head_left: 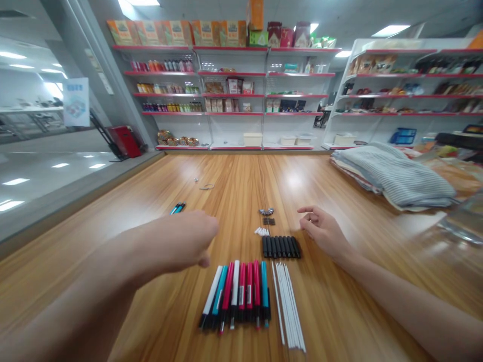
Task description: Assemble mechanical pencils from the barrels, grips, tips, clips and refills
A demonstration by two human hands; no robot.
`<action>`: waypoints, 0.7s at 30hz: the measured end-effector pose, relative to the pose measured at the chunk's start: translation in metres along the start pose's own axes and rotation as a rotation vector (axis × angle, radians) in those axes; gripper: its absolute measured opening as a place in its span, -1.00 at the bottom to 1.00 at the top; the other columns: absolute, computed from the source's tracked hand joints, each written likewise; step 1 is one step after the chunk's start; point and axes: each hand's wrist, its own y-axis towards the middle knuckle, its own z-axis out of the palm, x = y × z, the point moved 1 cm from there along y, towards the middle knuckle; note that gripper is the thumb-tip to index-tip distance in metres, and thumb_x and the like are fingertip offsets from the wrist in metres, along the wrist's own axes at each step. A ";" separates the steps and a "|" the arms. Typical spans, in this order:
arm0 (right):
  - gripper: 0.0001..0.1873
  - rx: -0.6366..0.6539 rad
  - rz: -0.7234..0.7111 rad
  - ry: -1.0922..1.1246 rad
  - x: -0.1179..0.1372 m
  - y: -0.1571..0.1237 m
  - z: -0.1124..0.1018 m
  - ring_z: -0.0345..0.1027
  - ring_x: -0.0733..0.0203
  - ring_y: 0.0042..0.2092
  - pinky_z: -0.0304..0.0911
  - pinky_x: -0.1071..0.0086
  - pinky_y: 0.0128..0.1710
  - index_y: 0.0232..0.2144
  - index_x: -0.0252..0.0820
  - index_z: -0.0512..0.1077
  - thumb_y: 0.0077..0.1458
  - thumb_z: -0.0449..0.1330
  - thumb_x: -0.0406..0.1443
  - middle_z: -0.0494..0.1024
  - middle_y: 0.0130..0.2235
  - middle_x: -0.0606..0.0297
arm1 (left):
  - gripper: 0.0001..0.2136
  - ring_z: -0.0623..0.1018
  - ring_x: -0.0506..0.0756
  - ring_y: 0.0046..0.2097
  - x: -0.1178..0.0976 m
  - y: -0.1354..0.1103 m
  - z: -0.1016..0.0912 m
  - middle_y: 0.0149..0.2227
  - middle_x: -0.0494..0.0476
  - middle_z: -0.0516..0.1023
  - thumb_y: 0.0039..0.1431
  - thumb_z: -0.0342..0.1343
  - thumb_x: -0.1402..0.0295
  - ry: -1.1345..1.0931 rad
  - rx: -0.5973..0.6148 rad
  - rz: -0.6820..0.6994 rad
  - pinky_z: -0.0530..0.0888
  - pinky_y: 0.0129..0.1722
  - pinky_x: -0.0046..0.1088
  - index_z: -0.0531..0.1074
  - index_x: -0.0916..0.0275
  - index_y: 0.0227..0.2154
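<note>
My left hand [188,234] is over the table, back of the hand up. Its fingers curl under and are mostly hidden, so what they hold, if anything, does not show. Just beyond it lie a few blue and black pens [177,207]. Nearer me is a row of pink, white and blue pen barrels [241,289] with black ends. My right hand [320,229] hovers right of the black tubes [281,247], index finger stretched out and the other fingers loosely bent, with nothing visible in it. Thin white refills [289,304] lie beside the barrels.
Behind the black tubes sit small white pieces [261,232], dark springs [269,221] and silver tips [266,211]. A looped tie [207,187] lies farther back. Folded striped cloth [396,173] and a clear container [464,216] are at the right. Stocked shelves [234,94] stand beyond the table.
</note>
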 end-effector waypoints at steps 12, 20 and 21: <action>-0.77 0.077 -0.059 -0.148 -0.001 -0.004 0.005 0.28 0.28 -0.45 0.17 0.42 -0.43 -0.17 -0.21 0.35 0.14 0.09 -0.24 0.40 -0.50 0.37 | -0.65 0.53 0.12 -0.52 0.009 0.063 0.035 -0.51 0.22 0.56 -0.13 0.21 0.06 -0.204 0.521 0.040 0.43 -0.55 -0.42 0.42 0.29 -0.70; -0.78 0.097 -0.055 -0.147 0.001 -0.005 0.006 0.33 0.26 -0.42 0.20 0.42 -0.40 -0.19 -0.22 0.37 0.14 0.09 -0.23 0.41 -0.48 0.36 | -0.67 0.54 0.14 -0.50 0.021 0.072 0.042 -0.48 0.27 0.58 -0.14 0.21 0.08 -0.233 0.563 0.059 0.42 -0.57 -0.44 0.45 0.28 -0.69; -0.78 0.094 -0.056 -0.152 0.001 -0.005 0.006 0.33 0.26 -0.42 0.20 0.42 -0.41 -0.19 -0.22 0.37 0.14 0.10 -0.23 0.41 -0.48 0.36 | -0.67 0.54 0.14 -0.49 0.022 0.073 0.042 -0.47 0.27 0.58 -0.14 0.22 0.09 -0.241 0.567 0.063 0.42 -0.57 -0.44 0.45 0.28 -0.68</action>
